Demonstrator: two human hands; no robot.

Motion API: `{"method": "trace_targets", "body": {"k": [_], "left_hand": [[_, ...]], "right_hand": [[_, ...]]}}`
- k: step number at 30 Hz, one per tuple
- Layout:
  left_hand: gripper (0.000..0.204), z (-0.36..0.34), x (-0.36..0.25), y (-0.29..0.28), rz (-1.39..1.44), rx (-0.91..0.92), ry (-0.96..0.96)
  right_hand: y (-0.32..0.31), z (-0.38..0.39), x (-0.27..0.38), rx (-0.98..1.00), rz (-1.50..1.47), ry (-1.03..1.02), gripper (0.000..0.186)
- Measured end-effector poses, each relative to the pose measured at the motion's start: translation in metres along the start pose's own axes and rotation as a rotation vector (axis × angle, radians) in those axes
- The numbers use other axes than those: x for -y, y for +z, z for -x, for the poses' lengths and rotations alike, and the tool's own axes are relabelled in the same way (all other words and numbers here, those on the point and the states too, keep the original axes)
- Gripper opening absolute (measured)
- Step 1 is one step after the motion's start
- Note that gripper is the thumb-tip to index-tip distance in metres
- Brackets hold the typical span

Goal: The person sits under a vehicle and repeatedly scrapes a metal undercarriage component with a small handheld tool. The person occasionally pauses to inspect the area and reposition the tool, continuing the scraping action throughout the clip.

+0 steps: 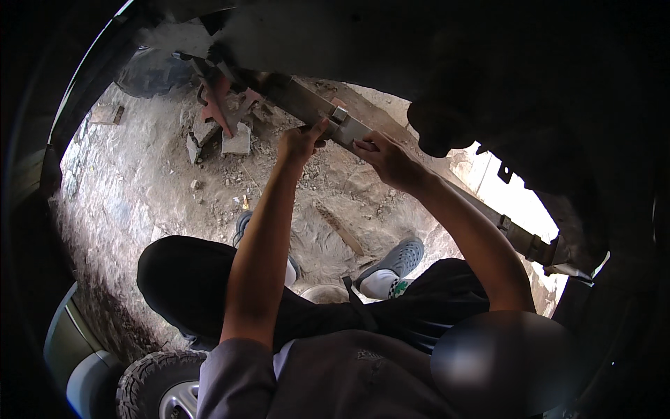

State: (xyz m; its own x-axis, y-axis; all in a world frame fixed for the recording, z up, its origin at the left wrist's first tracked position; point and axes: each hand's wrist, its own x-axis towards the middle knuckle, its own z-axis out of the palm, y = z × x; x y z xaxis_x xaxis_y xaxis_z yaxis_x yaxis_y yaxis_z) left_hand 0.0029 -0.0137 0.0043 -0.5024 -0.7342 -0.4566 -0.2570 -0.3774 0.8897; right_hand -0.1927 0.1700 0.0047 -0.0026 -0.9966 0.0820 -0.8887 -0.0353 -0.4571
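A long flat metal bar (301, 101), much like a vehicle's leaf spring, slants from the upper left down to the right beneath a dark underbody. Around it sits a small shiny metal clip (340, 114). My left hand (300, 144) is closed on the bar's near edge just left of the clip, its thumb raised against the side. To the right of the clip, my right hand (382, 157) has its fingers curled against the bar's lower edge. Whether a small part is pinched in those fingers is hidden.
Dark vehicle underbody (502, 63) hangs low overhead and to the right. A red metal stand (216, 105) rises beside broken blocks (237, 140) on rough, rubble-strewn ground (167, 174). Behind me at the lower left is a knobbly tyre (143, 384). A thin strip (340, 229) lies near my shoes.
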Motion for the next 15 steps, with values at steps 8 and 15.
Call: {"method": "trace_targets", "body": {"k": [8, 15], "left_hand": [[0.058, 0.007, 0.002, -0.013, -0.147, -0.054, 0.044], [0.061, 0.001, 0.006, -0.009, -0.064, -0.022, 0.056]], "right_hand": [[-0.019, 0.037, 0.017, 0.007, -0.021, -0.010, 0.036], [0.001, -0.009, 0.024, -0.081, -0.060, -0.023, 0.033]]}}
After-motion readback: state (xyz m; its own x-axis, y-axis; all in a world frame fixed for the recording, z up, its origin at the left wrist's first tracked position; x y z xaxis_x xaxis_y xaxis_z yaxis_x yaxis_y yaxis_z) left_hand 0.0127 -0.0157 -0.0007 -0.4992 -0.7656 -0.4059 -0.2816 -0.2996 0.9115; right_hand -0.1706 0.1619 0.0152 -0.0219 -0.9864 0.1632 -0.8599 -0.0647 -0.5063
